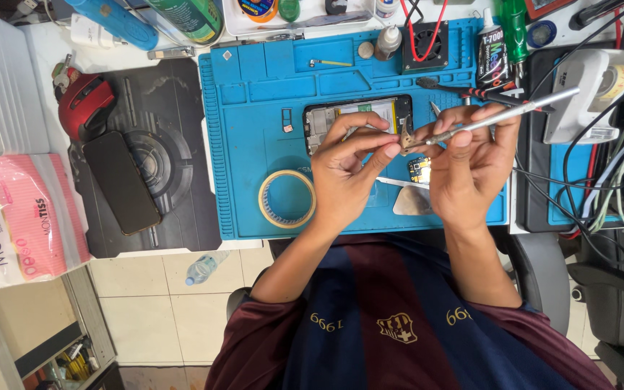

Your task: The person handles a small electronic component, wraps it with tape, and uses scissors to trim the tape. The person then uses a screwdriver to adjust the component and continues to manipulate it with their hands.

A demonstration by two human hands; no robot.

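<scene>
Head view, a repair desk seen from above. At centre frame the left hand (344, 162) pinches a small metal part (406, 139) between thumb and fingertips, holding it just above the blue work mat (254, 130). The right hand (471, 155) is closed around long metal tweezers (500, 115), whose tips meet the part where the two hands come together; the handle runs toward the upper right of the frame. Doing this step well appears to call for a steady left-hand pinch and a light, controlled touch of the tips, with both hands kept close over the mat so that a dropped piece lands there. Directly behind the hands lies an opened phone (359, 114), back cover off and internals exposed. A small circuit piece (419, 170) rests on the mat beneath the hands, beside a flat pry tool (413, 202); a roll of tape (287, 198) lies at lower left of the mat. The mat's moulded compartments along its upper edge hold a small bottle (388, 42), a round cap (365, 50) and a thin tool; other recesses look bare. At left of frame, a dark phone (120, 182) and a red mouse (84, 105) sit on a black pad.
</scene>
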